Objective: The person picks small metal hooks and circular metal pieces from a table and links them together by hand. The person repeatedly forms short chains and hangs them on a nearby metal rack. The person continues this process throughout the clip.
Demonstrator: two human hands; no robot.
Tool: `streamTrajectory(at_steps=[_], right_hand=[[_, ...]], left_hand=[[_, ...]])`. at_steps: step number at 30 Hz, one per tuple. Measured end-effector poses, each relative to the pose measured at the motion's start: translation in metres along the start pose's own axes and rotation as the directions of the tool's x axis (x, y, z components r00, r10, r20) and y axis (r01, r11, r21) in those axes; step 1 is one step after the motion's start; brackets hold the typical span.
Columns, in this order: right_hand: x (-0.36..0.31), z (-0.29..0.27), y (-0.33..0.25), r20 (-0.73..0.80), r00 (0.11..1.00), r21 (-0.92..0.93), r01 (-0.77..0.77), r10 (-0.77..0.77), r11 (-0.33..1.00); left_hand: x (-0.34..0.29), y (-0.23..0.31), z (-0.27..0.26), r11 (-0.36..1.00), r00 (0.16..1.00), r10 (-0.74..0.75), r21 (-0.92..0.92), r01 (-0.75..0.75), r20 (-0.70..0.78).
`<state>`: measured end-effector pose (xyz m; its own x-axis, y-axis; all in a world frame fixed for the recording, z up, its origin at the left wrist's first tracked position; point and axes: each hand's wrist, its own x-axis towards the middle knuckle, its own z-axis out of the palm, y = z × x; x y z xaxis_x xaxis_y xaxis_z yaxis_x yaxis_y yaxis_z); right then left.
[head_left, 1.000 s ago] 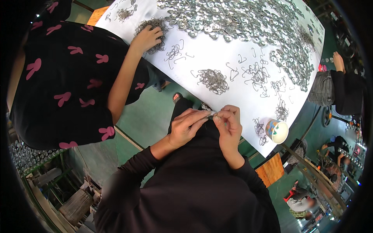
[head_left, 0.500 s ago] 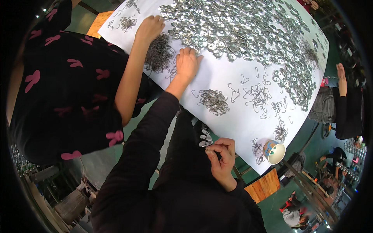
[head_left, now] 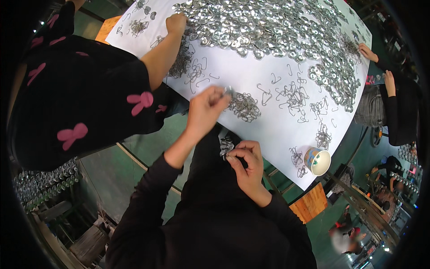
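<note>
My left hand [head_left: 204, 110] is above the table's near edge, its fingertips pinched on a small shiny metal disc [head_left: 229, 91], blurred by motion. Just beyond it lies a small heap of bent wire hooks [head_left: 245, 107]. Low over my lap, my right hand [head_left: 248, 167] is closed, thumb and forefinger pressed together at the lower end of a short chain of metal discs [head_left: 226, 145]. What exactly its fingertips grip is too small to make out. A large pile of similar metal discs [head_left: 251, 31] covers the far part of the white table [head_left: 233, 74].
Loose wire hooks [head_left: 293, 96] are scattered across the table. A paper cup [head_left: 319, 163] stands at the right corner. On the left, a co-worker's hand [head_left: 176, 23] is at the pile's edge. Another person's hand [head_left: 368, 52] rests at the far right edge. A wooden stool [head_left: 309, 204] is below.
My left hand has come back from the pile toward me with a disc. My right hand has shifted slightly up and left. The co-worker's near arm on the left has moved upward.
</note>
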<state>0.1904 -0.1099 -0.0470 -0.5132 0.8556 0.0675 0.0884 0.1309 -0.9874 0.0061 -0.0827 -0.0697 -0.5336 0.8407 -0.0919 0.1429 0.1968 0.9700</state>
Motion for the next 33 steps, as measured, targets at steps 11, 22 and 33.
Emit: streamTrajectory(at_steps=[11, 22, 33], right_hand=[[0.0, 0.019, 0.0, -0.028, 0.999, -0.051, 0.04, -0.042, 0.998], [0.006, 0.018, 0.003, 0.028, 1.0, -0.08, -0.008, 0.011, 0.997], [0.16, -0.087, 0.133, -0.103, 0.993, -0.755, -0.04, -0.059, 0.655]], left_hand=[[-0.109, 0.029, -0.03, 0.994, 0.997, -0.042, -0.094, 0.047, 0.06], [-0.114, 0.028, -0.032, 0.99, 0.991, 0.123, 0.077, -0.119, -0.057], [-0.118, 0.027, -0.031, 0.987, 0.992, 0.099, 0.135, -0.088, -0.074]])
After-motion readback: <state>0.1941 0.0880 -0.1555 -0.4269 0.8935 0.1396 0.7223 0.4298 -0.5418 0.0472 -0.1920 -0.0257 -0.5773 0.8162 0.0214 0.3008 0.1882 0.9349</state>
